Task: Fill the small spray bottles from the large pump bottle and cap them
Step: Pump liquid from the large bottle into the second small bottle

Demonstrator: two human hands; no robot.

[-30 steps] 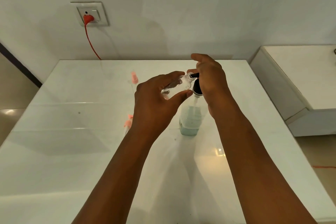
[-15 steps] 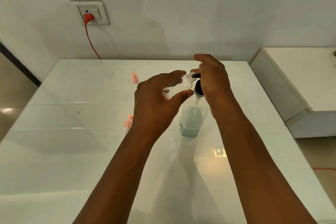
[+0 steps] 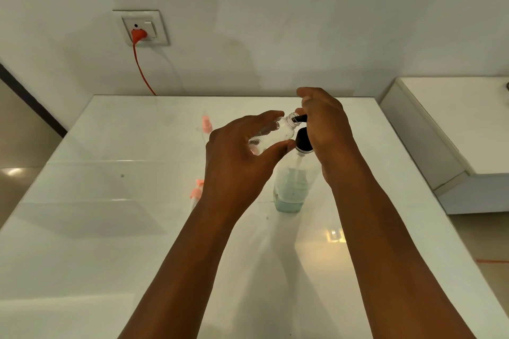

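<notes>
Two bare hands meet above the middle of the white table [image 3: 110, 228], toward its far edge; the left hand [image 3: 242, 162] holds a small clear spray bottle [image 3: 278, 133] tilted on its side, thumb under it and fingers curled over its top, with the open uncapped neck pointing right; the black nozzle of the large pump bottle [image 3: 290, 187] touches or sits just at that neck; the right hand [image 3: 325, 124] is curled over the black pump head, fingers bent down around it, palm covering most of the pump so only the spout and collar show; whether the head is pressed down cannot be told; the large pump bottle stands upright on the table directly below the hands, clear-walled, holding pale blue-green liquid in its lower part, with a dip tube visible inside; a second small bottle with a pink cap [image 3: 206, 125] stands farther back, left of the hands and nearer the far edge; another pink-capped small bottle [image 3: 196, 194] lies or stands just left of the left wrist, partly hidden by it; on the wall behind, a white socket plate [image 3: 143, 27] carries an orange plug whose orange cord [image 3: 141, 69] drops behind the table's far edge; a white cabinet [image 3: 454, 132] stands beside the right edge of the table
</notes>
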